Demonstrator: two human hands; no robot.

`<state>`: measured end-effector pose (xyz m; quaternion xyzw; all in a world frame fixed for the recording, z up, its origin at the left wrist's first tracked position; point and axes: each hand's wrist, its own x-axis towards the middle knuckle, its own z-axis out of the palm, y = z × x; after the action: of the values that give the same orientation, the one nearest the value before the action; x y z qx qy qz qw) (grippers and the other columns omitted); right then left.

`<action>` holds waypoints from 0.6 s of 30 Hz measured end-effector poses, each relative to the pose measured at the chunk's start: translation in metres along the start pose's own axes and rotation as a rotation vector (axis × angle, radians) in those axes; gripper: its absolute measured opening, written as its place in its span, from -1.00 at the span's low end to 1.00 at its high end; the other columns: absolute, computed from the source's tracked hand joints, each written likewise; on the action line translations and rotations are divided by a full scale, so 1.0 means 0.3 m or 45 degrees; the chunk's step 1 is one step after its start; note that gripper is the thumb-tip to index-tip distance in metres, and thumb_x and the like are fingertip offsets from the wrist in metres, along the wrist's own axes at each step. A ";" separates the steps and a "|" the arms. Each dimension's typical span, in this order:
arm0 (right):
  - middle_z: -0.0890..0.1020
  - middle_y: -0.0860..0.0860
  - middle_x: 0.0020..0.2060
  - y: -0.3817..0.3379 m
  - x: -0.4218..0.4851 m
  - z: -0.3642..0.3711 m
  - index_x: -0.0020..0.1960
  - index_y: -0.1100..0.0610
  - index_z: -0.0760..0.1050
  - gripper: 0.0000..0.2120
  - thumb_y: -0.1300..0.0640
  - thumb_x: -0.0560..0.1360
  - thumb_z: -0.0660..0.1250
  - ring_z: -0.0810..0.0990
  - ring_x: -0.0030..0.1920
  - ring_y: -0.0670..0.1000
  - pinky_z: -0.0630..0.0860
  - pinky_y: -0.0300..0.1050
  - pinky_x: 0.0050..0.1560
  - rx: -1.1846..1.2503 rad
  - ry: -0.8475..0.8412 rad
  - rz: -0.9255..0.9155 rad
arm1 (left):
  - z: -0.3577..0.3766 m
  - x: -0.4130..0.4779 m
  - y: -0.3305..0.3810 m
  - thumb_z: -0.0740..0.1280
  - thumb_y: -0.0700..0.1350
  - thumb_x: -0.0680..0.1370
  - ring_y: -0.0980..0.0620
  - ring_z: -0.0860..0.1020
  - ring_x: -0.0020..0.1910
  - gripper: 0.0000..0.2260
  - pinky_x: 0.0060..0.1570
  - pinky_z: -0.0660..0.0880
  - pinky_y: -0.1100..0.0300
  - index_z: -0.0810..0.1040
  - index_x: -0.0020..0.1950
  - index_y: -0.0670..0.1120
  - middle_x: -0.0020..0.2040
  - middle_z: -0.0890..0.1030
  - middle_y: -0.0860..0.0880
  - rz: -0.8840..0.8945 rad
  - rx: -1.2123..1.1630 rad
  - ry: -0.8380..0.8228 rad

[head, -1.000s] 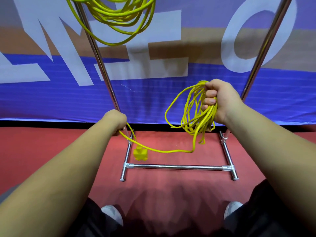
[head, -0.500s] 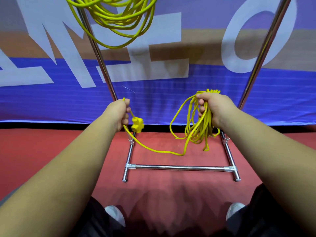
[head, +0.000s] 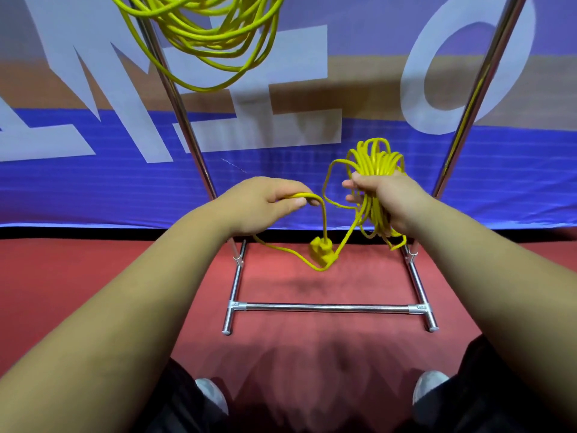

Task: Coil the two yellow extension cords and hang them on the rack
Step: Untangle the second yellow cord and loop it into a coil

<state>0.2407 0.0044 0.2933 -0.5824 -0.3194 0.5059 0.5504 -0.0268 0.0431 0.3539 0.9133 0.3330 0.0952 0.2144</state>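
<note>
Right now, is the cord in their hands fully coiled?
Not fully: the right hand grips the coil, but a loose tail with the plug dangles from the left hand.

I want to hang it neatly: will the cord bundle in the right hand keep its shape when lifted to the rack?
Probably not rigidly: the bundle looks floppy, with one loop bulging out sideways. The tail sags between both hands, so its plug will likely swing. It seems light, since the right hand alone carries it.

first coiled cord (head: 199, 29) hanging from rack (head: 324, 307) upper left | second coiled cord (head: 373, 182) sitting in right hand (head: 393, 198), between rack uprights | left hand (head: 265, 201) lying beside it, leftward | plug end (head: 321, 250) dangling below, above floor (head: 62, 276) | banner (head: 93, 182) standing behind rack
</note>
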 end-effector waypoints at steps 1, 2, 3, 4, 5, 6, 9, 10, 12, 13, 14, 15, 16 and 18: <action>0.76 0.15 0.14 0.009 -0.014 0.018 0.15 0.10 0.58 -0.91 0.14 0.66 0.42 0.76 -0.01 0.13 0.63 0.00 -0.18 -0.043 -0.073 0.010 | 0.007 0.010 0.010 0.26 0.07 0.70 0.25 0.57 0.09 -0.81 0.15 0.48 0.21 0.62 0.25 0.24 0.06 0.64 0.29 0.034 -0.012 0.014; 0.76 0.18 0.14 0.018 -0.031 0.038 0.19 0.13 0.58 -0.87 0.13 0.67 0.40 0.75 0.02 0.16 0.63 0.04 -0.12 -0.079 -0.156 0.024 | 0.015 0.020 0.016 0.27 0.06 0.70 0.20 0.58 0.09 -0.82 0.14 0.50 0.19 0.63 0.23 0.20 0.05 0.65 0.24 0.069 -0.013 0.037; 0.76 0.20 0.12 0.028 -0.047 0.060 0.25 0.17 0.59 -0.81 0.12 0.68 0.39 0.74 0.05 0.18 0.63 0.10 -0.04 -0.093 -0.242 0.038 | 0.022 0.031 0.015 0.28 0.06 0.69 0.15 0.59 0.06 -0.84 0.11 0.52 0.14 0.63 0.20 0.17 0.01 0.66 0.20 0.095 -0.002 0.058; 0.76 0.23 0.08 0.036 -0.063 0.080 0.31 0.22 0.58 -0.75 0.12 0.69 0.37 0.74 0.04 0.20 0.63 0.14 0.04 -0.075 -0.329 0.048 | 0.030 0.043 0.008 0.31 0.07 0.68 0.12 0.60 0.02 -0.87 0.07 0.54 0.10 0.63 0.16 0.14 -0.02 0.65 0.16 0.107 0.009 0.072; 0.75 0.24 0.00 0.042 -0.081 0.102 0.33 0.25 0.57 -0.73 0.13 0.70 0.35 0.74 -0.02 0.20 0.65 0.16 0.08 -0.024 -0.407 0.061 | 0.038 0.053 -0.002 0.34 0.07 0.66 0.10 0.60 -0.03 -0.89 0.01 0.54 0.08 0.63 0.11 0.11 -0.07 0.65 0.12 0.103 0.020 0.091; 0.72 0.21 -0.12 0.043 -0.102 0.123 0.31 0.26 0.57 -0.75 0.14 0.70 0.33 0.74 -0.13 0.17 0.68 0.17 0.06 0.028 -0.462 0.085 | 0.044 0.062 -0.014 0.39 0.08 0.63 0.09 0.58 -0.09 -0.90 -0.07 0.52 0.09 0.62 0.06 0.08 -0.12 0.64 0.09 0.092 0.037 0.127; 0.51 0.06 -0.37 0.038 -0.148 0.170 0.21 0.13 0.54 -0.85 0.08 0.71 0.30 0.51 -0.41 0.05 0.63 0.07 -0.19 0.073 -0.593 0.207 | 0.039 0.071 -0.042 0.53 0.08 0.51 0.16 0.45 -0.30 -0.75 -0.27 0.37 0.22 0.51 -0.06 0.01 -0.27 0.55 0.06 0.020 0.101 0.258; 0.45 0.03 -0.39 0.033 -0.159 0.182 0.18 0.09 0.54 -0.87 0.05 0.71 0.30 0.44 -0.44 0.02 0.59 0.01 -0.24 0.074 -0.625 0.254 | 0.031 0.069 -0.047 0.57 0.08 0.47 0.17 0.44 -0.32 -0.70 -0.29 0.35 0.23 0.49 -0.07 0.00 -0.28 0.54 0.06 -0.007 0.101 0.272; 0.40 -0.02 -0.41 0.020 -0.175 0.194 0.12 0.05 0.54 -0.83 -0.04 0.71 0.29 0.36 -0.49 -0.03 0.53 -0.06 -0.30 0.048 -0.654 0.337 | 0.017 0.062 -0.069 0.60 0.09 0.43 0.18 0.45 -0.31 -0.66 -0.28 0.38 0.22 0.49 -0.04 -0.01 -0.25 0.54 0.08 -0.063 0.061 0.256; 0.37 -0.03 -0.42 0.011 -0.182 0.197 0.07 0.05 0.53 -0.76 -0.12 0.70 0.29 0.35 -0.50 -0.04 0.52 -0.09 -0.32 0.021 -0.666 0.361 | 0.010 0.058 -0.085 0.60 0.11 0.42 0.17 0.46 -0.30 -0.63 -0.26 0.42 0.20 0.49 0.01 0.00 -0.22 0.54 0.09 -0.099 0.023 0.241; 0.35 -0.04 -0.43 0.002 -0.189 0.196 0.02 0.05 0.53 -0.69 -0.21 0.67 0.30 0.33 -0.51 -0.05 0.49 -0.10 -0.33 -0.009 -0.685 0.376 | 0.003 0.051 -0.103 0.59 0.15 0.41 0.15 0.46 -0.27 -0.59 -0.21 0.44 0.16 0.49 0.07 0.02 -0.18 0.52 0.10 -0.133 -0.024 0.220; 0.33 -0.04 -0.44 -0.004 -0.193 0.193 -0.02 0.05 0.53 -0.64 -0.26 0.63 0.33 0.32 -0.52 -0.05 0.46 -0.11 -0.34 -0.039 -0.711 0.381 | -0.003 0.044 -0.126 0.58 0.20 0.39 0.13 0.45 -0.24 -0.51 -0.17 0.45 0.12 0.48 0.16 0.04 -0.13 0.51 0.10 -0.166 -0.066 0.182; 0.32 -0.04 -0.45 -0.009 -0.194 0.188 -0.04 0.06 0.54 -0.63 -0.27 0.58 0.37 0.30 -0.53 -0.05 0.44 -0.12 -0.34 -0.068 -0.738 0.375 | -0.008 0.035 -0.143 0.57 0.25 0.36 0.11 0.46 -0.19 -0.41 -0.12 0.46 0.09 0.46 0.27 0.07 -0.05 0.51 0.09 -0.194 -0.089 0.117; 0.30 -0.04 -0.45 -0.014 -0.196 0.177 -0.06 0.06 0.55 -0.67 -0.20 0.52 0.47 0.29 -0.54 -0.05 0.42 -0.11 -0.35 -0.125 -0.800 0.356 | -0.006 0.017 -0.156 0.57 0.29 0.28 0.12 0.49 0.04 -0.13 0.10 0.45 0.13 0.33 0.52 0.14 0.22 0.49 0.08 -0.212 -0.091 -0.070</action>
<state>0.1748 -0.0326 0.3175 -0.4620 -0.4145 0.7149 0.3218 -0.0502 0.0791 0.3343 0.8764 0.3982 0.0638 0.2632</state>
